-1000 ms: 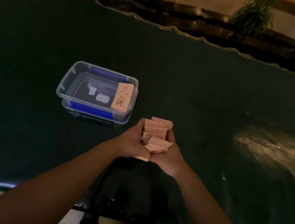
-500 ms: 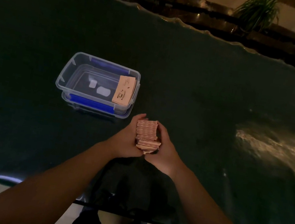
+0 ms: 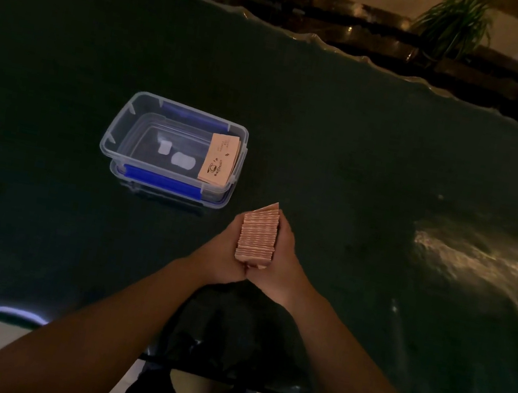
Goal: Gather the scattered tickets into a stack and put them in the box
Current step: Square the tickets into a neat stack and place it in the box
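Observation:
A thick stack of pink tickets (image 3: 257, 236) stands on edge between my two hands, just above the dark table. My left hand (image 3: 223, 255) presses its left side and my right hand (image 3: 284, 262) presses its right side, heels of the palms touching below it. The stack looks even, with one corner sticking up at the far end. A clear plastic box (image 3: 125, 126) with blue clips sits to the upper left of my hands. Inside it, a small bundle of tickets (image 3: 219, 159) leans against the right wall.
The dark green table cover (image 3: 375, 168) stretches wide to the right and left, with a shiny patch at the right. Potted plants (image 3: 451, 22) stand beyond the far edge. The near table edge runs just below my forearms.
The loose, uneven tickets between my hands have been squeezed into a tidy, squared stack. My hands stayed in front of the box.

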